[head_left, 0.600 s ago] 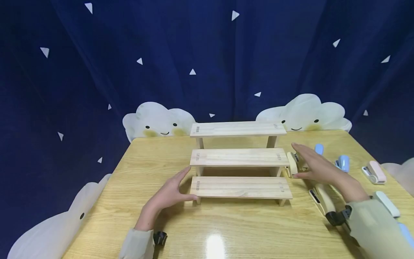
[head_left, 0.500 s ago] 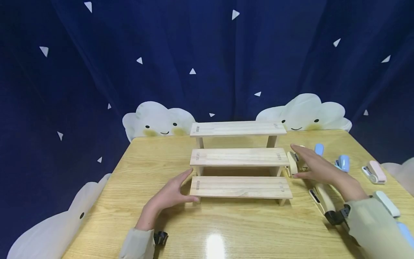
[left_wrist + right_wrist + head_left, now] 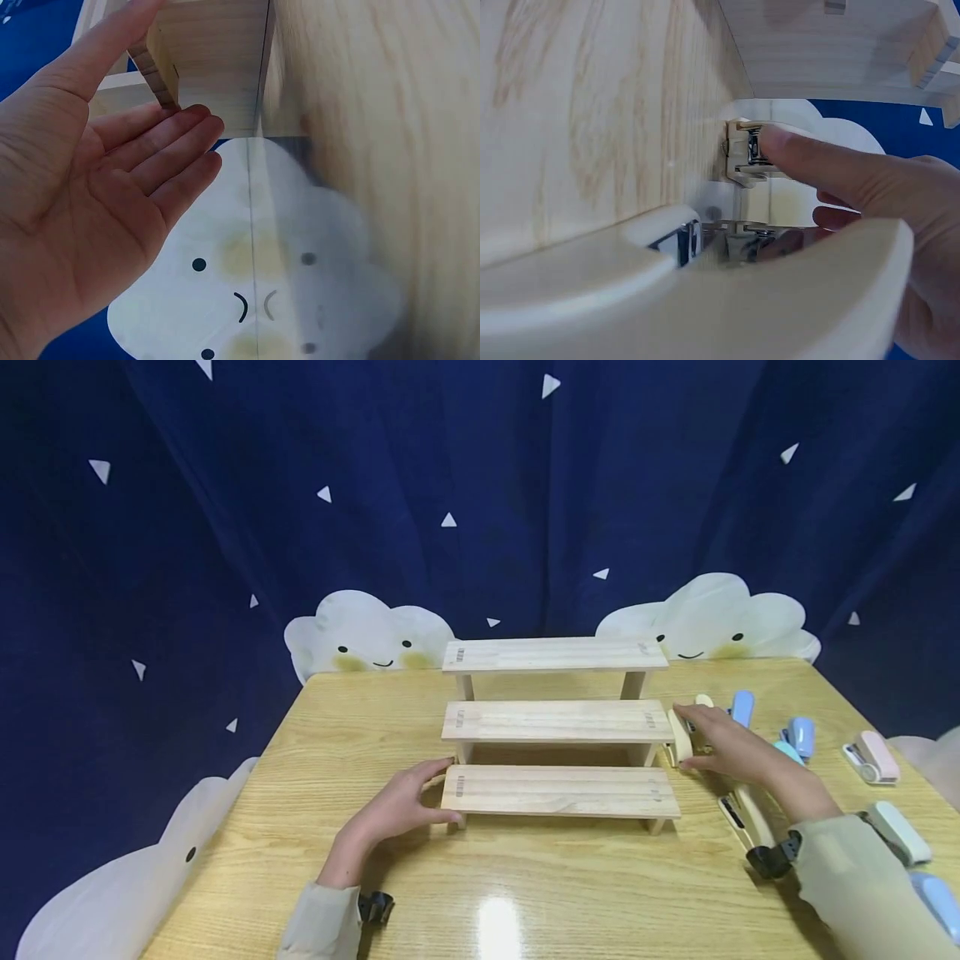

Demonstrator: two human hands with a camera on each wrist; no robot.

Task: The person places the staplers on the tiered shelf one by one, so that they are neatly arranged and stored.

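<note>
A three-tier wooden shelf (image 3: 558,789) stands mid-table. My left hand (image 3: 393,806) grips the left end of its lowest step (image 3: 159,71), thumb at the front edge and fingertips by the back. Right of the shelf, my right hand (image 3: 731,747) pinches a cream stapler (image 3: 680,739), which stands close to the middle step's right end. In the right wrist view, the thumb (image 3: 802,150) presses against the metal end of that stapler (image 3: 742,154); its far fingers are partly hidden. Another cream stapler (image 3: 753,817) lies under the right forearm.
More staplers lie to the right: a blue one (image 3: 742,708), a periwinkle one (image 3: 801,737), a pink one (image 3: 873,757), a white one (image 3: 896,831) and a light blue one (image 3: 937,902). A dark blue curtain (image 3: 450,460) with clouds hangs behind the table (image 3: 360,718).
My left fingertips have moved in to the lowest step's back edge. My right fingers and thumb have drawn together on the cream stapler. The head view has shifted slightly.
</note>
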